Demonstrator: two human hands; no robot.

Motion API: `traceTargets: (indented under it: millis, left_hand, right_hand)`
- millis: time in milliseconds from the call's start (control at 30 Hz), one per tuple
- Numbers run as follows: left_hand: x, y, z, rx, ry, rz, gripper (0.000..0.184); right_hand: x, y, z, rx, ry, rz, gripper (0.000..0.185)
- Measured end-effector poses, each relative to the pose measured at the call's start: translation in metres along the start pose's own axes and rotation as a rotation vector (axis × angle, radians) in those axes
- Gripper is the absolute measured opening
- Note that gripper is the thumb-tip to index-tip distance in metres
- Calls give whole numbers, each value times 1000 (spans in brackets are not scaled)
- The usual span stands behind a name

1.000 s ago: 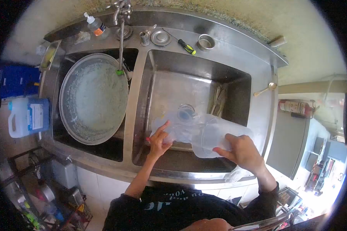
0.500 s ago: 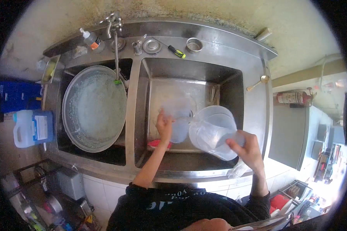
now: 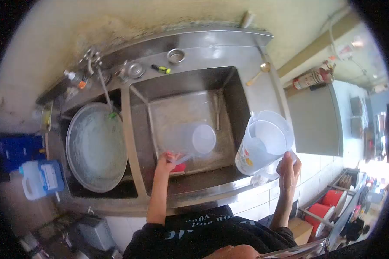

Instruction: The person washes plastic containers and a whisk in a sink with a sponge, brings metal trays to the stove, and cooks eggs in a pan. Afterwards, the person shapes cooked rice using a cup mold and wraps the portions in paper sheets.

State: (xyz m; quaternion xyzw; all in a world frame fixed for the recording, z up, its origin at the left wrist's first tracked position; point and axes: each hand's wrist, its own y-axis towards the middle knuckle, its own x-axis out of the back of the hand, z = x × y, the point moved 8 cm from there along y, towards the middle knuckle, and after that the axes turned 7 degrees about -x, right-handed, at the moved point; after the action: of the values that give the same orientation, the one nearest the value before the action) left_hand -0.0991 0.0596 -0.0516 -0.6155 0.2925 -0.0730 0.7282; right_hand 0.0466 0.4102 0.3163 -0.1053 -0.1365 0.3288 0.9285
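Left hand (image 3: pixel 170 158): fingers closed, seemingly round the handle of the smaller translucent pitcher (image 3: pixel 192 138); blur hides the exact grip.
Smaller pitcher: tilted, over the right basin (image 3: pixel 160 108).
Right hand (image 3: pixel 288 168): fingers clenched on the handle of the flower-printed pitcher (image 3: pixel 246 157).
Flower-printed pitcher: tilted, at the right basin's near right corner.
Left basin (image 3: pixel 129 172): round pan (image 3: pixel 97 146), cloudy inside.

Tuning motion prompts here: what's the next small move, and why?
I'd probably ease the right hand and its printed jug slightly left, over the right basin. That jug seems to sit beyond the basin, near the counter's front right corner, so drips could miss; the left hand holds its plain jug over the basin.
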Motion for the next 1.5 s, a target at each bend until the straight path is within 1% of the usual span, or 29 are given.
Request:
traceTargets:
  millis: [100, 167, 200, 233, 300, 367, 467, 533, 567, 633, 667, 700, 733, 767, 800, 867, 900, 933, 967, 1000, 1067, 1133, 1233, 1267, 1333, 1367, 1400, 1467, 1500]
  left_hand:
    - [-86, -81, 17, -233, 63, 255, 26]
    - [-154, -114, 31, -395, 353, 479, 25]
    - [-196, -145, 52, -450, 359, 596, 24]
    - [-235, -180, 82, -505, 360, 713, 23]
    - [-290, -237, 146, -823, 600, 982, 26]
    - [-314, -255, 215, -1077, 839, 1262, 38]
    - [-319, -204, 283, -1147, 1009, 1323, 48]
    - [-322, -203, 306, -1398, 1049, 1447, 48]
    - [-323, -192, 311, -1390, 1055, 1447, 48]
    - [-315, -203, 315, -1755, 1242, 1576, 43]
    - [-312, -194, 306, -1748, 1253, 1551, 43]
    - [-308, -190, 285, -1814, 1117, 1495, 43]
    - [-304, -188, 261, -1881, 977, 1438, 43]
    - [-298, -149, 235, -1832, 987, 1291, 45]
    - [-284, -94, 213, -1778, 992, 1146, 47]
    - [-267, 25, 205, -1418, 1582, 674, 51]
    - [-250, 68, 206, -1396, 1806, 541, 51]
    - [-232, 109, 209, -1354, 2017, 403, 50]
    - [-220, 144, 210, -1347, 1986, 405, 50]
    - [-202, 183, 214, -1271, 2078, 372, 51]
    - [-182, 230, 227, -1152, 2123, 369, 51]
    - [-170, 258, 221, -1019, 1999, 399, 50]
    - [-147, 285, 218, -893, 1910, 523, 45]
    - [-140, 277, 212, -854, 1891, 554, 43]
    - [-128, 215, 221, -214, 1290, 622, 43]
    - [-126, 196, 213, -231, 1287, 615, 43]
    - [-121, 179, 206, -220, 1190, 613, 44]
    - [-115, 133, 187, -236, 1077, 611, 45]
    - [-114, 99, 179, -154, 999, 646, 46]
  right_hand:
    - [40, -17, -15, 4, 225, -80, 29]
    - [64, -34, -19, 44, 341, -268, 35]
    - [78, -42, -31, 73, 367, -166, 32]
    - [89, -52, -42, 51, 350, -189, 35]
    - [94, -69, -41, 90, 254, -228, 42]
    - [101, -79, -55, 30, 279, -190, 49]
    - [103, -90, -73, 3, 249, -228, 48]
    - [105, -90, -80, 2, 129, -144, 50]
    - [103, -88, -81, -12, 68, -61, 52]
    - [98, -89, -79, -37, 86, -74, 52]
    - [104, -91, -77, -16, 123, -207, 53]
    - [113, -94, -75, 11, 160, -339, 53]
    - [115, -95, -80, -5, 95, -277, 53]
    - [117, -96, -84, -16, 29, -215, 54]
    - [119, -99, -80, 90, -45, -304, 56]
    - [119, -105, -84, 200, -79, -309, 53]
    - [118, -108, -87, 256, -97, -312, 52]
    - [121, -111, -104, 159, 26, -319, 50]
    - [127, -113, -119, 66, 141, -328, 50]
    - [135, -108, -136, -215, 62, -70, 49]
    - [138, -101, -137, -198, 64, 5, 45]
    - [122, -92, -125, -197, 91, 97, 41]
    - [47, -68, -63, -80, -5, 162, 32]
    - [24, -65, -40, -29, -247, 51, 34]
    - [-12, -45, -16, -90, -494, 81, 35]
    - [-31, -36, -15, -199, -506, 223, 34]
    - [-46, -28, -6, -187, -505, 241, 34]
    - [-93, -29, -1, -37, -1044, 461, 38]
    - [-106, -30, -1, -13, -1040, 478, 38]
